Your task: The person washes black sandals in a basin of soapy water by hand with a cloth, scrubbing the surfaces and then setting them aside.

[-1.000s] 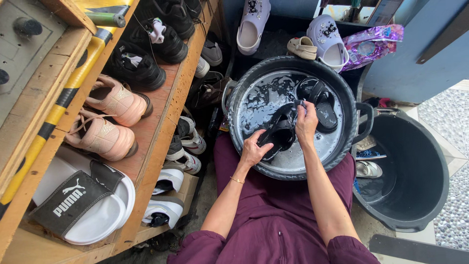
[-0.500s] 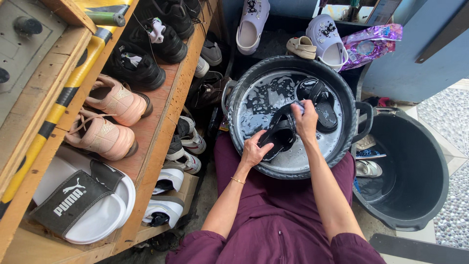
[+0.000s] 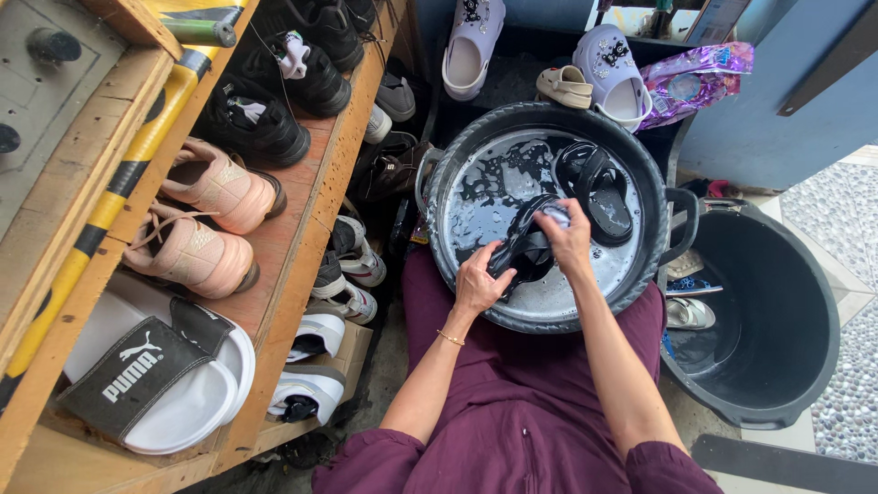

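A round black basin [image 3: 658, 197] of soapy water rests on my lap. My left hand [image 3: 478, 282] grips the heel end of a black sandal [image 3: 523, 245], tilting it on edge over the water. My right hand [image 3: 570, 240] presses a small pale blue scrubber [image 3: 555, 213] against the sandal's strap. A second black sandal [image 3: 597, 187] lies flat in the water at the far right of the basin.
A wooden shoe rack [image 3: 306, 197] at my left holds pink sneakers [image 3: 197, 220], black shoes [image 3: 274, 101] and a white slide with a black strap [image 3: 155, 384]. A dark empty bucket [image 3: 805, 366] stands at my right. Lilac clogs [image 3: 613, 78] and a purple bag [image 3: 700, 78] lie beyond the basin.
My left hand has turned the sandal up onto its edge. My right hand has slid the scrubber nearer to me along the strap.
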